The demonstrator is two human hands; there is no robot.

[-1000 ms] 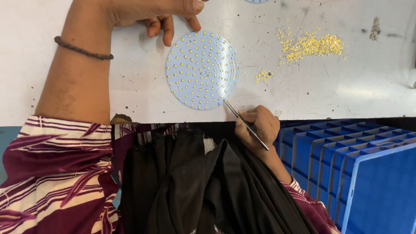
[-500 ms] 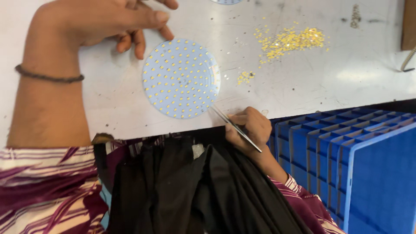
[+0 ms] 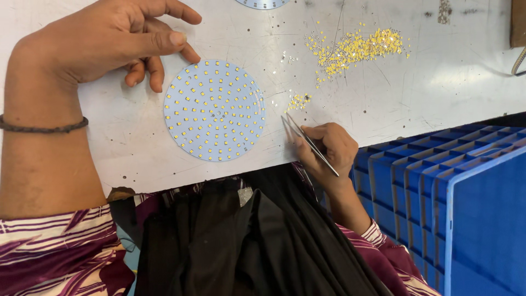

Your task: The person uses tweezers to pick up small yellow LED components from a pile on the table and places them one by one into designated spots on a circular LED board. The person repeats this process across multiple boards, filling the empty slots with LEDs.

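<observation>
A round white circuit board [image 3: 215, 109] studded with small yellow chips lies flat on the white worktable [image 3: 416, 93]. My left hand [image 3: 109, 41] rests on the table just above and left of the board, fingers curled, thumb tip near the board's upper rim, holding nothing. My right hand [image 3: 329, 149] sits at the table's near edge and grips metal tweezers [image 3: 307, 140]. The tweezer tips point up-left, just right of the board and below a small cluster of loose yellow chips [image 3: 298, 101].
A larger scatter of yellow chips [image 3: 356, 48] lies at the upper right of the table. Another round board's edge [image 3: 263, 3] shows at the top. Blue ribbed plastic crates [image 3: 455, 197] stand at the right, beside my lap's dark cloth [image 3: 241, 241].
My left hand has come down closer to the board's upper left rim. The tweezers have shifted from the board's lower right edge toward the small chip cluster.
</observation>
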